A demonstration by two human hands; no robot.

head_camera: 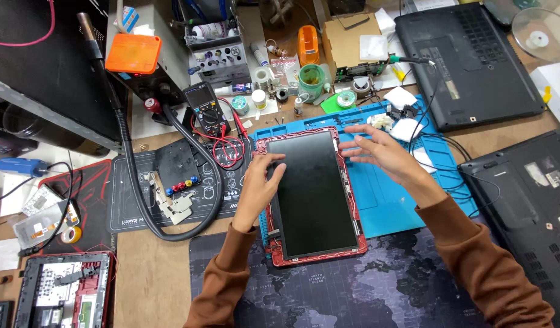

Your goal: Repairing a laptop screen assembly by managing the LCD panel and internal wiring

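Dark screen panel (313, 194) lying in red tablet frame (278, 258) on blue mat (383, 200), left hand (261, 182) resting fingers on its left edge, grip loose, right hand (380, 149) spread flat over top right corner, holding nothing, multimeter (205, 108) nearby on desk (149, 273)

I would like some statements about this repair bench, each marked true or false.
1. The left hand rests on the dark screen panel. True.
2. The panel sits in a blue frame. False: the red frame surrounds it.
3. The right hand holds a screwdriver. False: it is open and holds nothing.
4. A multimeter lies left of the panel. True.
5. A closed black laptop lies underside up at the upper right. True.
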